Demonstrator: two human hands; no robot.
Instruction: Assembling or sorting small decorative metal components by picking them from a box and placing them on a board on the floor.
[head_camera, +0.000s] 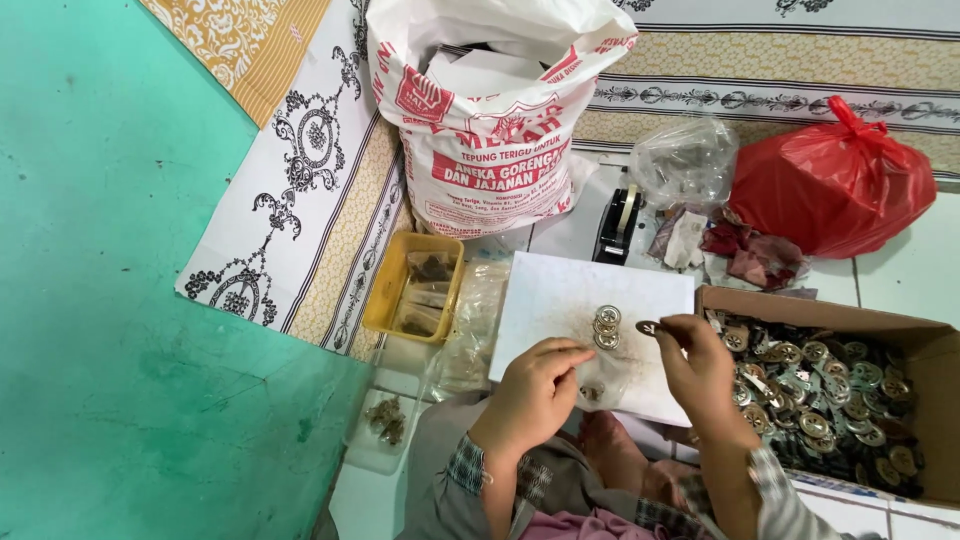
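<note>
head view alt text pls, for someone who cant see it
A person's right hand pinches a small metal piece over a white board holding three stacked metal rings, the left hand alongside. A cardboard box of similar pieces sits right.

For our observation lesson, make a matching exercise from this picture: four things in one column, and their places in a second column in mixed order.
Things:
1. cardboard box
2. yellow tray
3. red plastic bag
4. tape dispenser

Places:
A. left of the white board
B. far right, behind the box
C. just behind the white board
D. beside the right hand, full of round metal pieces

Pairs: 1-D, 2-A, 3-B, 4-C
</note>
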